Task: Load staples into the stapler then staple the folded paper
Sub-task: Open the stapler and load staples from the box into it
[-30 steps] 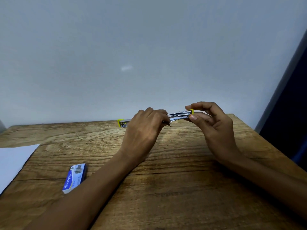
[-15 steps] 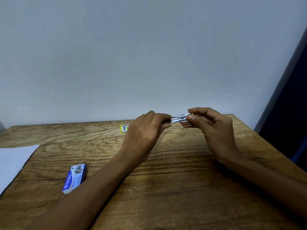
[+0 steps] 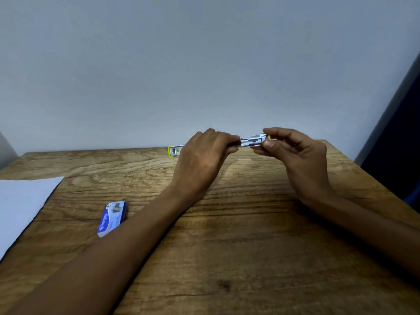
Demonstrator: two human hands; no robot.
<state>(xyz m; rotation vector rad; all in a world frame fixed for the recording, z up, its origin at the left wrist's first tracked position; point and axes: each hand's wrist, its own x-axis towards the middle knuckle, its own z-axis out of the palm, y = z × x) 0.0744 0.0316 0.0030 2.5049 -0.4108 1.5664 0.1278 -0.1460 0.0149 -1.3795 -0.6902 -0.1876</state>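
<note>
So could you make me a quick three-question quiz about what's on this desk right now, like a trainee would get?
1. True or false: both hands hold the stapler.
2. Where does the blue staple box lie? A) in the right hand B) on the wooden table, beside the left forearm C) on the white paper
3. Fill in: the white paper lies at the table's ____ edge.

Key: 1 true; 2 B; 3 left.

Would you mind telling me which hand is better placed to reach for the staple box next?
The left hand. The staple box lies on the table's left side, right beside the left forearm. The right hand holds the stapler at the far right end.
</note>
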